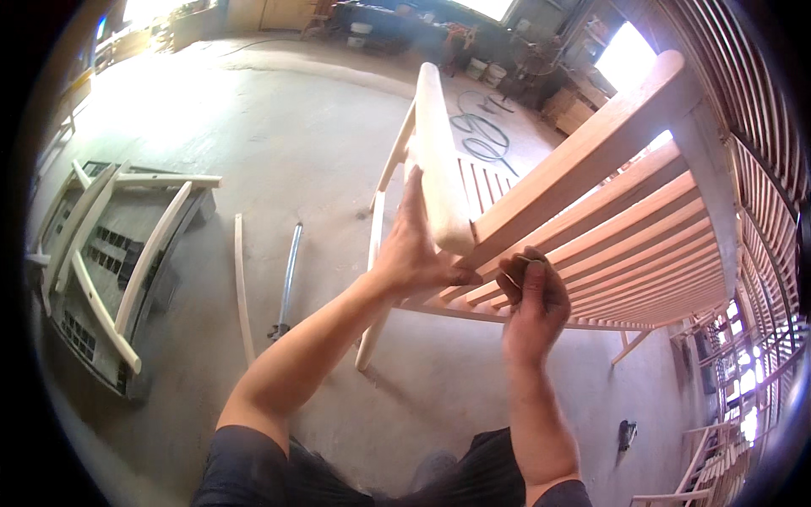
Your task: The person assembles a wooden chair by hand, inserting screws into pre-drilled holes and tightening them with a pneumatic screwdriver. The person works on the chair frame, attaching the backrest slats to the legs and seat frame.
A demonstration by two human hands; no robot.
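Note:
A pale slatted wooden bench (625,228) stands tilted in my view, in front of me and to the right. My left hand (414,253) grips the near end of its armrest (441,160), fingers along the left side and thumb reaching under the corner by the thick top rail (574,160). Just right of that corner, my right hand (536,296) is closed, its thumb pressed to curled fingers close to the slats. Whatever it holds, if anything, is too small to make out.
On the left, curved wooden frame parts (152,253) lie on a dark low stand (127,338). A wooden strip (243,287) and a metal bar clamp (290,279) lie on the concrete floor. Slatted pieces (760,127) line the right side. A small dark tool (627,435) rests lower right.

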